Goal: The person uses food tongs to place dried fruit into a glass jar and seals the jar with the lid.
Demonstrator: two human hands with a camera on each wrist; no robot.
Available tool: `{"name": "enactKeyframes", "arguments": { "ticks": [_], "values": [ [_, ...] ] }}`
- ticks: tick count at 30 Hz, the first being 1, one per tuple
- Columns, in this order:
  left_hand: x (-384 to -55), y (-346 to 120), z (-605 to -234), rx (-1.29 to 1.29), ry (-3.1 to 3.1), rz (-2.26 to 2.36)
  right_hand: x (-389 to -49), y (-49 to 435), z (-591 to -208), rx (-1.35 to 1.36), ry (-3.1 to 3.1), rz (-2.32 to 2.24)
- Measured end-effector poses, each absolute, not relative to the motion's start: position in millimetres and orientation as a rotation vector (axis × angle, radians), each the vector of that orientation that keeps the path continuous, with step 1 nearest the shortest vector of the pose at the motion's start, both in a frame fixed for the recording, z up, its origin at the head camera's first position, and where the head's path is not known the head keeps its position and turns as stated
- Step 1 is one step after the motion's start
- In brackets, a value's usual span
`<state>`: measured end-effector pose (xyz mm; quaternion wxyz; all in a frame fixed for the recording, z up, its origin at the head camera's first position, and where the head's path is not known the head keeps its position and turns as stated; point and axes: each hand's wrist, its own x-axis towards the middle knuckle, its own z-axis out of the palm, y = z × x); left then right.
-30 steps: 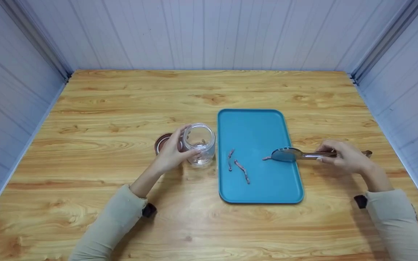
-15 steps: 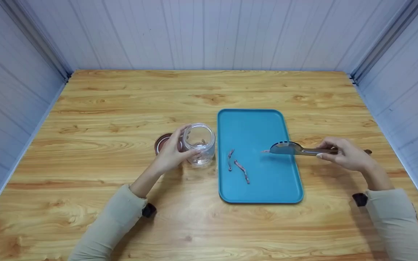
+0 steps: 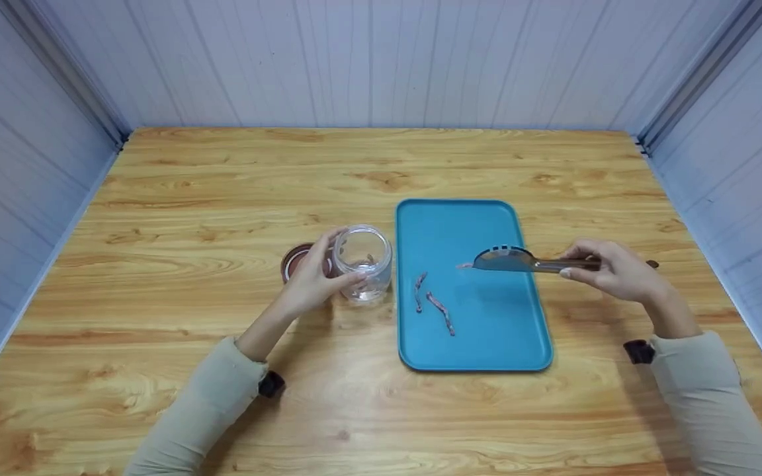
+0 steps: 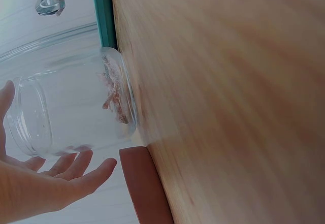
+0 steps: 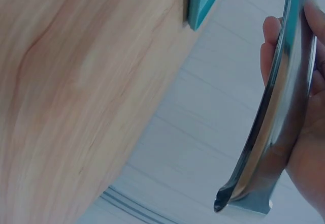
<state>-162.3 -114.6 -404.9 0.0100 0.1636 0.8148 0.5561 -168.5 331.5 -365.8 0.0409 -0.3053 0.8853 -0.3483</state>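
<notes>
My left hand [image 3: 311, 281] holds a clear jar [image 3: 381, 283] upright beside the tray, thumb in front and fingers round the far side. Its mouth is uncovered. Small reddish-brown pieces [image 4: 116, 94] lie at the jar's bottom in the left wrist view. Over the blue tray [image 3: 464, 225], my right hand [image 3: 619, 271] grips metal tongs [image 3: 507, 260] by the handle. A thin reddish strip [image 3: 464, 266] sticks out from their tip, raised above the tray. Two more twisted strips [image 3: 440, 312] lie on the tray's left half. In the right wrist view the tongs' joined end [image 5: 249, 198] shows.
A reddish-brown lid [image 3: 295, 259] lies on the wooden table [image 3: 255, 178], left of the jar and partly behind my left hand. The tray stands close to the jar's right side. Pale panel walls [image 3: 381, 66] enclose the table at the back and sides.
The tongs have risen off the tray and moved left and away from me, carrying the strip at their tip. My left hand and the jar have stayed in place.
</notes>
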Motion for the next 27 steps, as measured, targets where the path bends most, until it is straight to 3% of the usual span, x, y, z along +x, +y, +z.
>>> {"name": "enactKeyframes", "arguments": {
  "ticks": [11,19,27],
  "values": [
    [-145,-108,-372,0.504,2.553,1.710,-169,299,-347,-1.023,2.660,-1.126],
    [-144,-108,-371,0.499,2.512,1.745,-188,290,-354,-1.081,2.647,-1.169],
    [-146,-108,-374,0.509,2.501,1.757,-184,251,-329,-1.260,2.616,-1.210]
  ]
}}
